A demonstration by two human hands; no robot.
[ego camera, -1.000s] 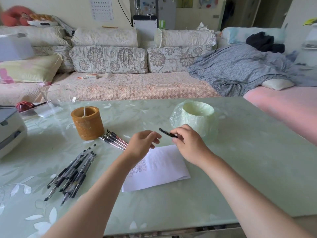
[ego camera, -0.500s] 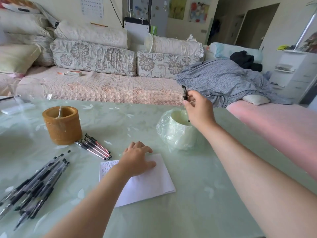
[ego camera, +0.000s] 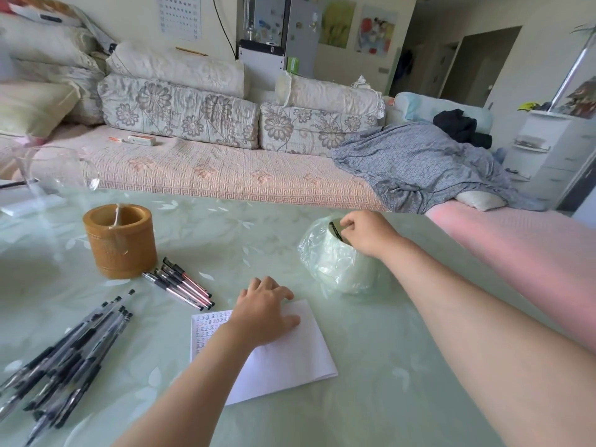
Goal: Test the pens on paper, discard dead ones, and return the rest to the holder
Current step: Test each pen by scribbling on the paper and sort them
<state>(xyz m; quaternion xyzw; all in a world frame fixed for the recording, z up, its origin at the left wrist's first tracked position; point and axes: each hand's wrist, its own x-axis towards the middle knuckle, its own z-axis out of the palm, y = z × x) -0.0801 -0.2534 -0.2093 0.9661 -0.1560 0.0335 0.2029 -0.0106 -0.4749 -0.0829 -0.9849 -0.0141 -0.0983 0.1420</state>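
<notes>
My right hand point(ego camera: 367, 232) pinches a black pen point(ego camera: 335, 231) over the mouth of a small bin lined with a clear plastic bag point(ego camera: 332, 262); the pen's lower part dips inside. My left hand point(ego camera: 263, 312) rests flat on a white sheet of paper point(ego camera: 283, 356) with rows of small scribbles at its left edge. A brown bamboo pen holder point(ego camera: 120, 241) stands at the left. Several pens with pinkish barrels point(ego camera: 180, 283) lie beside it. A larger pile of black pens point(ego camera: 64, 359) lies at the near left.
The table has a pale green glass top with a leaf pattern point(ego camera: 387, 398). A clear glass vessel point(ego camera: 54, 172) stands at the far left edge. Behind the table runs a sofa with cushions point(ego camera: 180, 108) and a grey blanket point(ego camera: 419, 162).
My right hand carried the black pen from above the paper, up and over to the bin, then lowered it into the bin's mouth. My left hand settled flat onto the paper.
</notes>
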